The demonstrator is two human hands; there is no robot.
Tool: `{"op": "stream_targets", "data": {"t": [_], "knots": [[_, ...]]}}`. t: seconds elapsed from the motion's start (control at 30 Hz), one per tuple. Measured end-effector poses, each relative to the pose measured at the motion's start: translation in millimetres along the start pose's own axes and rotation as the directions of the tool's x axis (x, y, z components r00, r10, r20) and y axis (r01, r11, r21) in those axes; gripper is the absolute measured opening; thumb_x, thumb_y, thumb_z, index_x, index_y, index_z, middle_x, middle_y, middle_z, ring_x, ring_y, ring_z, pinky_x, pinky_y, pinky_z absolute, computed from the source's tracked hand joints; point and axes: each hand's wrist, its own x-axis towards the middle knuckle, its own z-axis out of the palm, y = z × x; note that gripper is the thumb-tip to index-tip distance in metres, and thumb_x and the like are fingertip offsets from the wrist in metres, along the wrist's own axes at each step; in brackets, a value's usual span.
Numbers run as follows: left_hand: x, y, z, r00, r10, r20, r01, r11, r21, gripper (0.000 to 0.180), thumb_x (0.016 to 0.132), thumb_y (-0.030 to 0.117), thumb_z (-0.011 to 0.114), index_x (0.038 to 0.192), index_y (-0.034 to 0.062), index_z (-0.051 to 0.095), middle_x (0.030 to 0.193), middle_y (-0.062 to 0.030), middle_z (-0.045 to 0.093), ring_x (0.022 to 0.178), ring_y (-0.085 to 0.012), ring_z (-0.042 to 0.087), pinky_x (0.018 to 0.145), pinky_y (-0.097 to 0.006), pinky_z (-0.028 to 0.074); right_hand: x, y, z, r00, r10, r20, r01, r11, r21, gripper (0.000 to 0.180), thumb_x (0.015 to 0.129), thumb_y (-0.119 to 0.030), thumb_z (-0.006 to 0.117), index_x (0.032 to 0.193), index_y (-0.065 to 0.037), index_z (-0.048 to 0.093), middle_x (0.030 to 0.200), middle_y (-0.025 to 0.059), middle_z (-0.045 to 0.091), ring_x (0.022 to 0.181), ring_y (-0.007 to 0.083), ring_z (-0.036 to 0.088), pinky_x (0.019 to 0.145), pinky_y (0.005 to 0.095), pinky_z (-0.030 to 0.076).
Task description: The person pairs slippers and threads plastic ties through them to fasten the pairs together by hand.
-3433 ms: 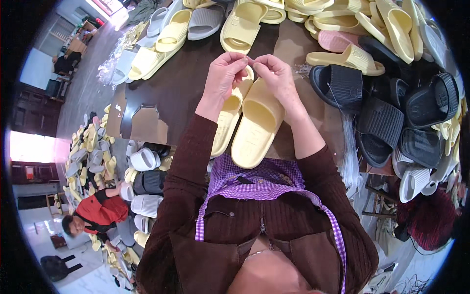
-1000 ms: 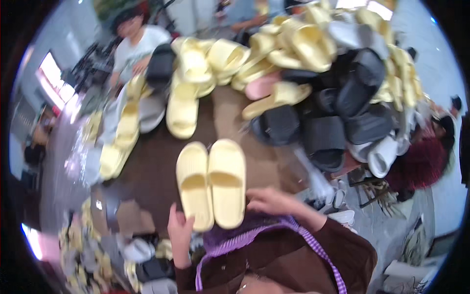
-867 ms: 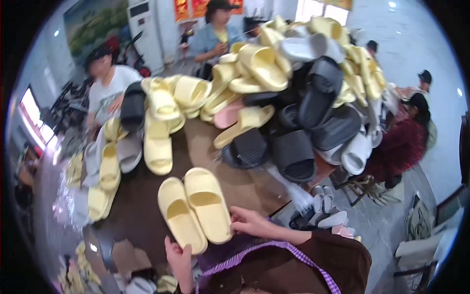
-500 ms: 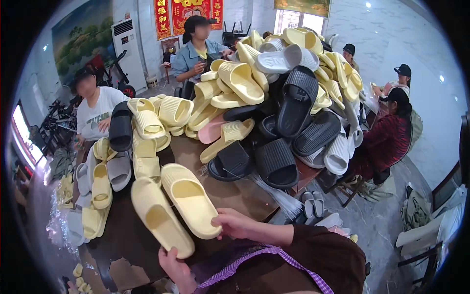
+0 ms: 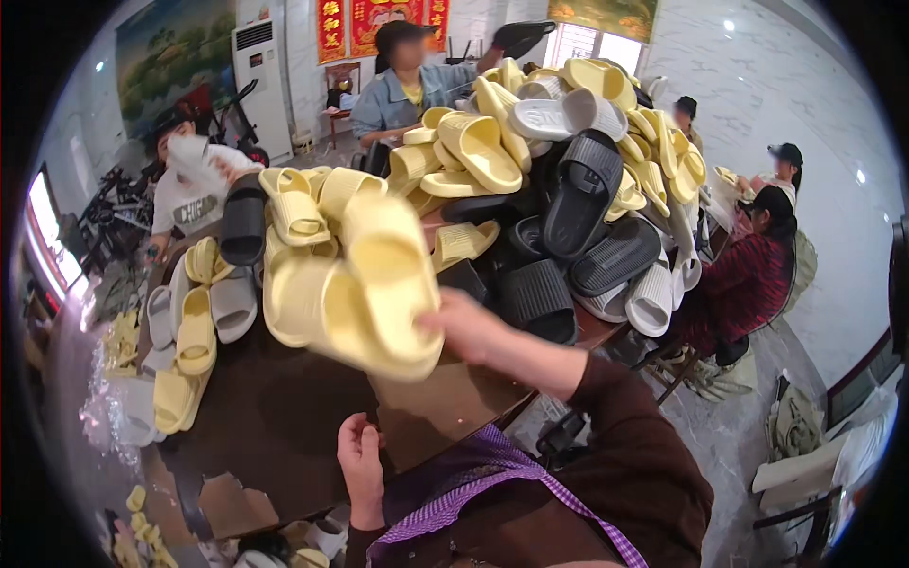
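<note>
A dark brown worktop point(image 5: 270, 407), patched with cardboard point(image 5: 237, 506), bears a high heap of slippers point(image 5: 478, 147), yellow, grey and black, in a room with pale marbled walls point(image 5: 739, 80) and a grey floor point(image 5: 724, 445). Above the worktop, the right hand's point(image 5: 464, 327) fingers grasp a blurred yellow pair point(image 5: 398, 303) by one heel; the left hand's point(image 5: 362, 464) fingers are loosely bent, released, near the front edge.

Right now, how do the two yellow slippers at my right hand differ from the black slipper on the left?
The yellow slippers are pale, the black slipper dark. The yellow slippers are held up in the right hand; the black slipper rests among other slippers. The yellow slippers look blurred; the black slipper looks sharper. Both are slip-ons.
</note>
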Motion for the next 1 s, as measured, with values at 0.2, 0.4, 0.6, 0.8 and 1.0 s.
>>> {"op": "stream_targets", "data": {"t": [0.2, 0.4, 0.6, 0.8, 1.0], "knots": [[3.8, -23.9, -16.4, 0.999, 0.039, -0.006, -0.039, 0.996, 0.084, 0.014, 0.094, 0.006, 0.052, 0.106, -0.0003, 0.056, 0.093, -0.0040, 0.057, 0.079, -0.0094, 0.057, 0.070, -0.023, 0.049, 105.1, -241.9, -102.5, 0.836, -0.412, -0.361, 0.396, 0.910, -0.120, 0.057, 0.091, -0.031, 0.058, 0.131, 0.006, 0.040, 0.124, 0.0193, 0.054, 0.112, 0.0330, 0.057, 0.095, 0.0444, 0.048], [2.9, -24.2, -16.2, 0.998, 0.039, -0.045, -0.037, 0.998, 0.051, 0.015, 0.093, 0.004, 0.052, 0.107, -0.0005, 0.055, 0.093, -0.0040, 0.057, 0.078, -0.0094, 0.057, 0.071, -0.023, 0.049, 98.7, -365.0, -151.2, 0.611, -0.523, -0.594, 0.588, 0.803, -0.103, 0.062, 0.087, -0.043, 0.064, 0.121, 0.006, 0.045, 0.115, 0.0260, 0.055, 0.101, 0.0330, 0.061, 0.080, 0.0465, 0.054], [0.5, -22.6, -18.3, 0.999, 0.016, -0.039, -0.015, 0.999, 0.037, 0.013, 0.092, 0.002, 0.053, 0.105, -0.0013, 0.055, 0.089, -0.0030, 0.057, 0.076, -0.0074, 0.057, 0.070, -0.022, 0.049, 58.2, -244.8, -108.3, 0.816, -0.531, -0.228, 0.404, 0.806, -0.432, 0.039, 0.093, -0.027, 0.057, 0.119, 0.002, 0.052, 0.103, 0.0135, 0.063, 0.086, 0.0235, 0.064, 0.065, 0.0355, 0.055], [5.6, -19.3, -16.0, 0.999, 0.019, -0.038, -0.016, 0.997, 0.081, 0.013, 0.092, 0.003, 0.055, 0.104, -0.0013, 0.056, 0.083, -0.0029, 0.058, 0.073, -0.0079, 0.056, 0.067, -0.022, 0.048, -20.4, -155.5, -68.5, 0.934, -0.342, -0.101, 0.268, 0.861, -0.431, 0.029, 0.094, -0.019, 0.054, 0.114, 0.002, 0.056, 0.105, 0.0129, 0.064, 0.078, 0.0188, 0.065, 0.065, 0.0303, 0.054], [12.0, 12.0, -17.8, 0.998, -0.056, -0.006, 0.056, 0.984, 0.170, 0.017, 0.092, 0.008, 0.057, 0.107, -0.0007, 0.056, 0.084, -0.0033, 0.058, 0.073, -0.0089, 0.055, 0.066, -0.024, 0.046, -99.7, -94.2, -43.3, 0.957, -0.202, 0.206, 0.279, 0.833, -0.479, 0.027, 0.094, -0.017, 0.054, 0.110, 0.004, 0.059, 0.103, 0.0134, 0.065, 0.079, 0.0163, 0.064, 0.071, 0.0282, 0.052]]}}
